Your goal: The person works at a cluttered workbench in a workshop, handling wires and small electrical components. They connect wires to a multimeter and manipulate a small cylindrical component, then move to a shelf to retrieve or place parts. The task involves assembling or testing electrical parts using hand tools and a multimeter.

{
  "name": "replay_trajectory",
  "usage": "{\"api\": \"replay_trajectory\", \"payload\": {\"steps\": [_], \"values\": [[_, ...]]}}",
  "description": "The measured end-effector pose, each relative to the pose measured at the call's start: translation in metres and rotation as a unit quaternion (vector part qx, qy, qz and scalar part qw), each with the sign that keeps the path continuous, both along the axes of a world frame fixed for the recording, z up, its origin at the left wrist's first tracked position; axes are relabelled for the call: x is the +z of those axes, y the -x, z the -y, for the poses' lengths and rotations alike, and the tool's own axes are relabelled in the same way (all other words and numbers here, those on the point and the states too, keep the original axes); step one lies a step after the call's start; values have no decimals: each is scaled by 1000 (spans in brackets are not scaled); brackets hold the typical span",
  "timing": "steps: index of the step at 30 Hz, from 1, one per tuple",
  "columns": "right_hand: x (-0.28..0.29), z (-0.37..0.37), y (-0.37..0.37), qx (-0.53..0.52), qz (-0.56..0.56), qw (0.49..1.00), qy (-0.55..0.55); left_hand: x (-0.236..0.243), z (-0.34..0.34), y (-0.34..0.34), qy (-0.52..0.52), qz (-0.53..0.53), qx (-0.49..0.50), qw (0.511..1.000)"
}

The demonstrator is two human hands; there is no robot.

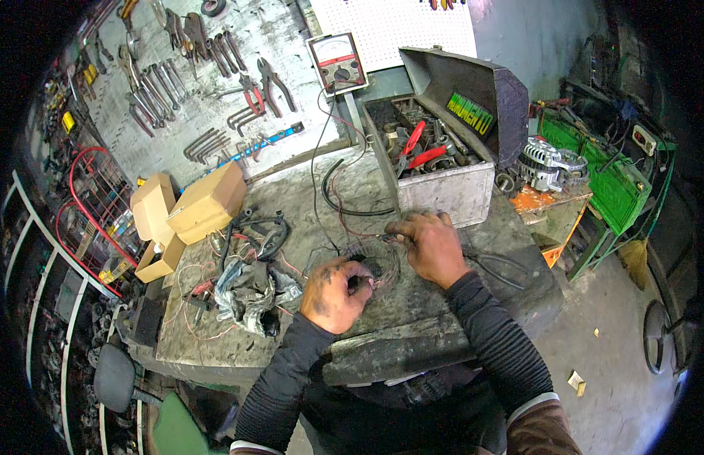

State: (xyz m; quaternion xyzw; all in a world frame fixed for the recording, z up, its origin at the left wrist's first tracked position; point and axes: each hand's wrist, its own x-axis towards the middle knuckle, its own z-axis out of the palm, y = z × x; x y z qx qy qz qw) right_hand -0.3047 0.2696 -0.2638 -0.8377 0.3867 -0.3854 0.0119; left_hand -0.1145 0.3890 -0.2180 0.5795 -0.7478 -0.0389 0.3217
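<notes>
Over the worn grey workbench (413, 349), my left hand (337, 294) is closed, thumb and fingertips pinched together at the near-left side of a loose coil of thin wire (396, 265). My right hand (434, 246) reaches over the coil's far-right side with fingers bent and pressed together. Whatever lies in either pinch is too small or hidden to name. Two test leads, one black lead (315, 193) and one red, run from an analog multimeter (338, 64) down towards the coil. Left of my left hand lies a crumpled dirty rag (253, 292) among cables.
An open metal toolbox (447, 196) with red-handled pliers (415, 140) stands behind my right hand. Cardboard boxes (208, 199) sit at the bench's left end. Wrenches and pliers hang on the tool board (238, 45). An alternator (545, 163) rests on a stand at right. Black tubing (500, 269) lies nearby.
</notes>
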Motion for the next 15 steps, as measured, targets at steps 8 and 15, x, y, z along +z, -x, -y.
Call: {"api": "replay_trajectory", "payload": {"steps": [8, 15], "values": [[2, -5, -1, 1, -6, 1000, -19, -3, -2, -2, 25, 7, -10, 1000], [-4, -5, -1, 6, 15, 1000, 5, -3, -4, 1, 8, -3, 0, 1000]]}}
